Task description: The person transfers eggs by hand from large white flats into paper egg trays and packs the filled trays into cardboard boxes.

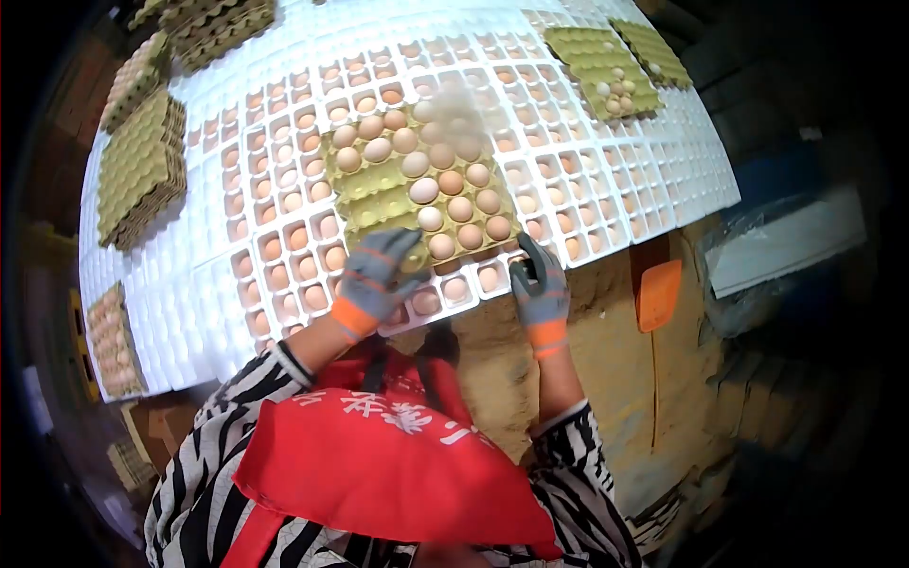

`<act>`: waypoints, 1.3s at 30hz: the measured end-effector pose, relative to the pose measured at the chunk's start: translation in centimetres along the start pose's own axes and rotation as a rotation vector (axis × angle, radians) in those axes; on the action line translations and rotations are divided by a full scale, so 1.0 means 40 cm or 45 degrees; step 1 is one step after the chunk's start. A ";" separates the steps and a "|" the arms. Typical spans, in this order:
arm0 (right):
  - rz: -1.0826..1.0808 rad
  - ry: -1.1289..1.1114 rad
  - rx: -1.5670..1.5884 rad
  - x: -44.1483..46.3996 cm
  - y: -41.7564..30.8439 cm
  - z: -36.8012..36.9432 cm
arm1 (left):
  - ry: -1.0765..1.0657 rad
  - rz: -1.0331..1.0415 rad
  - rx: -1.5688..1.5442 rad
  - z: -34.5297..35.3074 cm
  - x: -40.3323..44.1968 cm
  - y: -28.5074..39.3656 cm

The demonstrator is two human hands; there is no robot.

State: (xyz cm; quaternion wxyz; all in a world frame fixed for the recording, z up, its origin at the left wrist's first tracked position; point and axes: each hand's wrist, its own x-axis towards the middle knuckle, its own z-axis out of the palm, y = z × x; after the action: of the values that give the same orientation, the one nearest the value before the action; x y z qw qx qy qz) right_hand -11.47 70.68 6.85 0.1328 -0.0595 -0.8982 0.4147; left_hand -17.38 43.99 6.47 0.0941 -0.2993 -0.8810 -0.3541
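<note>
A yellow-green pulp egg tray [371, 206] lies over the white trays near the table's front edge. Brown and pale eggs [460, 208] fill its right columns and far rows, while several cells at its left are bare. Both my hands wear grey gloves with orange cuffs. My left hand [381, 273] is closed at the tray's near left edge, thumb and fingers on either side of the rim. At the near right corner, my right hand [541, 292] has its fingers curled on the rim. A blurred patch hides some far eggs.
White plastic trays [213, 293] cover the table, many of them holding eggs. Stacks of pulp trays [142, 170] stand at the left. Another pulp tray [592, 71] with a few eggs lies at the far right. An orange scoop-like thing [659, 295] hangs off the right front edge.
</note>
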 end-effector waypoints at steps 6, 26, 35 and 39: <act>-0.470 -0.565 -0.734 0.183 0.064 0.030 | -0.270 -0.092 0.416 0.166 0.054 0.016; -0.624 -0.753 -0.658 0.391 0.068 0.057 | -0.410 -0.379 0.554 0.275 0.224 0.098; 0.442 -0.773 1.234 0.426 0.134 -0.048 | 0.117 -1.201 -1.931 0.027 0.165 0.039; -0.585 -0.664 0.093 0.496 0.127 0.046 | -0.262 -0.698 -0.389 0.087 0.221 0.006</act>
State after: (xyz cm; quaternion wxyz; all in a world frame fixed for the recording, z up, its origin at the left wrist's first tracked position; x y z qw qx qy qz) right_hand -31.02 76.93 5.58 -0.0090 0.2571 -0.8764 0.4071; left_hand -24.20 50.57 7.39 -0.1401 -0.0957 -0.8704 -0.4621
